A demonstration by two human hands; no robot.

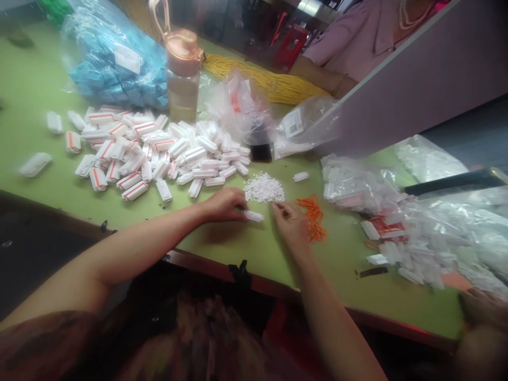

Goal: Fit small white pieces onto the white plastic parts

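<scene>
My left hand point(227, 205) is closed on a small white plastic housing point(254, 216), held low over the green table. My right hand point(291, 225) is pinched just to the right of it, its fingertips at the edge of a heap of tiny white parts point(264, 188). Whatever lies between those fingertips is too small to make out. Beside the right hand is a little pile of orange plastic strips point(315, 218). A large pile of white housings point(159, 148), some with an orange stripe, spreads to the left.
A drinking bottle point(183, 74) and a bag of blue parts point(115, 58) stand at the back left. A phone point(261, 153) lies behind the tiny parts. A grey partition point(397, 90) rises at right, near bagged white parts point(420, 227). Another person's hand point(482, 307) shows at lower right.
</scene>
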